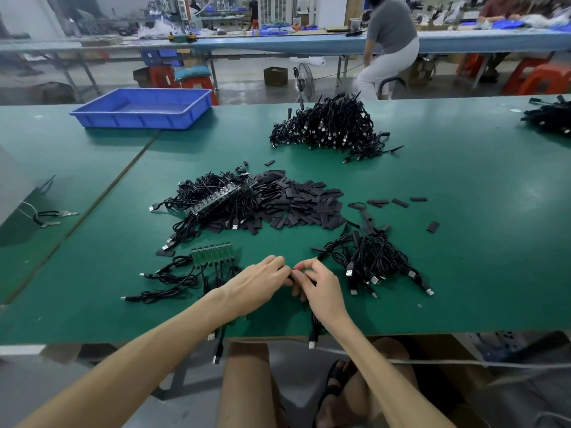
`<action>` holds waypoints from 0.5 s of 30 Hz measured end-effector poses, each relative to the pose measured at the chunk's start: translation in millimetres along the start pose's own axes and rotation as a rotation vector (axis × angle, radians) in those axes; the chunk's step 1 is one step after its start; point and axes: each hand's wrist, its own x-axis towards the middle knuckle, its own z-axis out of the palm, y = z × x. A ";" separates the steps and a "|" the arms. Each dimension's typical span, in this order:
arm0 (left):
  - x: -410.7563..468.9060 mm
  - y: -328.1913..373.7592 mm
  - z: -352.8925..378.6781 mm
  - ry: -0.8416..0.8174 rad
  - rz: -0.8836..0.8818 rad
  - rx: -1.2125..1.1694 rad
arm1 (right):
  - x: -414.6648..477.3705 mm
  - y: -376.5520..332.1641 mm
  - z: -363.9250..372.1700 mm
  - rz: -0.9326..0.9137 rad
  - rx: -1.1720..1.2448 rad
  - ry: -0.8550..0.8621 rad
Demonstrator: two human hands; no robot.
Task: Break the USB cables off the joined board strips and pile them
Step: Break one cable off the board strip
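The held cable sat at the near edge of the green table, its plug dangling over the rim, its upper end caught between the two hands. The left hand and the right hand met fingertip to fingertip, each pinching that small dark end. Whether any board remained on it was hidden.

Such a cable would likely be light and limp, so the grip belonged on the stiff end by the joint, not on the cord. The thin green board strip, just left of the hands with cables still attached, looked rigid and brittle, likely to snap along its joins if bent close to them.

A small pile of loose cables lay just right of the hands. Farther off lay a tangle with another joined strip, a spread of flat black sleeves, a large far heap and a blue tray. No brand, label or writing could be read.
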 end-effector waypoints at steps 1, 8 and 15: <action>0.4 0.1 -0.3 -0.004 0.012 0.008 | -0.5 -0.3 -0.4 0.003 0.011 0.002; 1.2 0.2 -2.2 0.002 0.039 -0.032 | -2.5 -3.6 -1.8 0.008 0.008 -0.022; -5.5 -11.5 0.9 0.046 0.016 -0.085 | -5.1 -6.5 -2.2 -0.003 0.000 -0.045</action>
